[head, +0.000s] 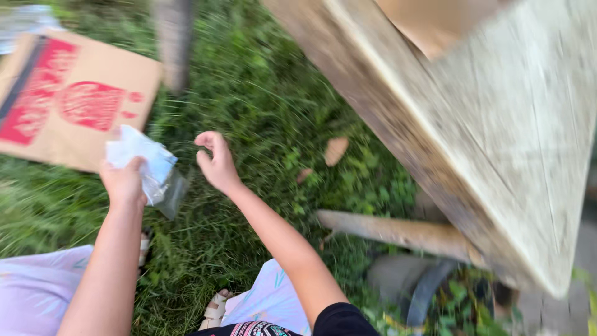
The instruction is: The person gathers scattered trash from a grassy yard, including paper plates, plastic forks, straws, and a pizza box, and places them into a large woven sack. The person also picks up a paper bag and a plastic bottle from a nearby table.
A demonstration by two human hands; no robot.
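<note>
Two bare hands reach out over grass [261,81] in the lower left half of the frame. The left hand [123,182] grips a crumpled clear plastic bag [149,168] with white and pale blue showing in it; the bag sticks up above the fist and hangs to its right. The right hand [216,162], just right of the bag and apart from it, holds nothing, its fingers curled loosely inward. A flattened cardboard box [74,99] with red print lies on the grass at the upper left. A pale wooden board [497,143] slants across the upper right, blurred by motion.
</note>
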